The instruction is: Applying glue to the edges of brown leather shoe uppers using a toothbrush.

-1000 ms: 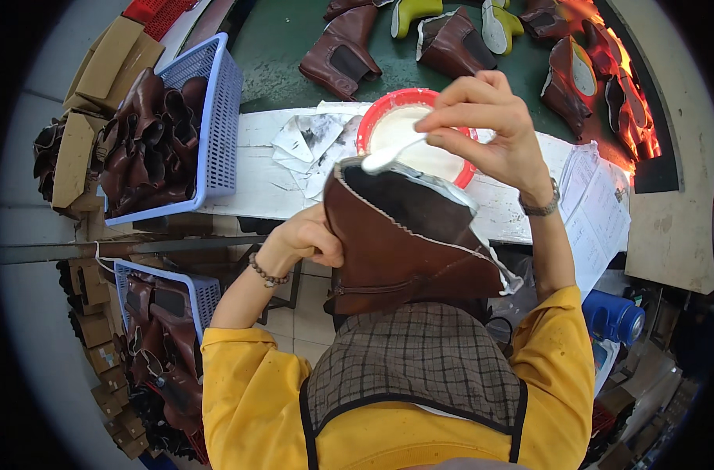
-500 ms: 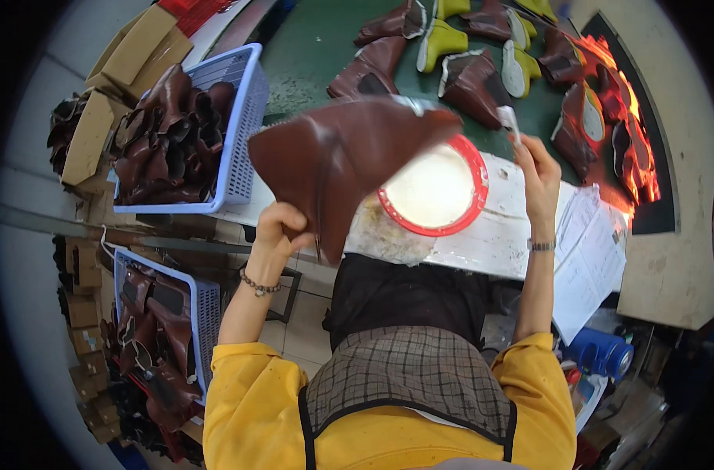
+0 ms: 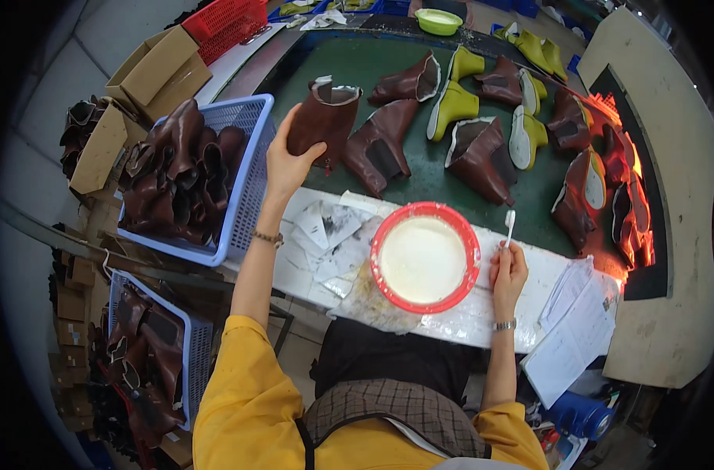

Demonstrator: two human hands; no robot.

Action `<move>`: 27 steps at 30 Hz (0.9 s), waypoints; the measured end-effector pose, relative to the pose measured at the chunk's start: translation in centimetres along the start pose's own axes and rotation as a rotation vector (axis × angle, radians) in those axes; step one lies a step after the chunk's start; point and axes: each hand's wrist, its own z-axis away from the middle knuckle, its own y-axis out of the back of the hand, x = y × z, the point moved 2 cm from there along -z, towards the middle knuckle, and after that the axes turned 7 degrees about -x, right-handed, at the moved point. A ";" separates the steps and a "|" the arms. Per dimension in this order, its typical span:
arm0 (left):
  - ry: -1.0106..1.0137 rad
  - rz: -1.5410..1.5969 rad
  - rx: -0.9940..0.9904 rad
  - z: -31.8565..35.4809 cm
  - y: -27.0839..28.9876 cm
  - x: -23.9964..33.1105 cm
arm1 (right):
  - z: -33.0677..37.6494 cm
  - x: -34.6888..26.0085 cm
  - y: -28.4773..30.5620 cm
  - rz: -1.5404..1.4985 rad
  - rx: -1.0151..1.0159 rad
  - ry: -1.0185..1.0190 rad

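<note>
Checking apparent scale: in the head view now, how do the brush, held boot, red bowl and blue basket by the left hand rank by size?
1. Blue basket
2. Red bowl
3. Held boot, partly covered
4. Brush, clearly smallest

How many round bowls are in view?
2: a red bowl of white liquid, left of the right hand, and a pale green bowl farther away. Others may be hidden.
</note>
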 end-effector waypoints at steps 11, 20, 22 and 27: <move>-0.339 -1.083 0.206 -16.3 -3.2 -8.6 | 0.5 0.8 -0.2 0.043 -0.030 -0.034; -0.852 -0.642 0.100 3.6 -1.3 4.9 | -0.1 1.0 0.1 0.053 0.033 -0.006; -0.823 -0.798 0.225 9.0 4.5 7.8 | -0.1 0.7 -0.3 0.077 0.021 -0.018; -0.217 -1.457 0.783 22.2 24.8 10.8 | -0.1 0.6 -0.5 0.125 -0.001 0.013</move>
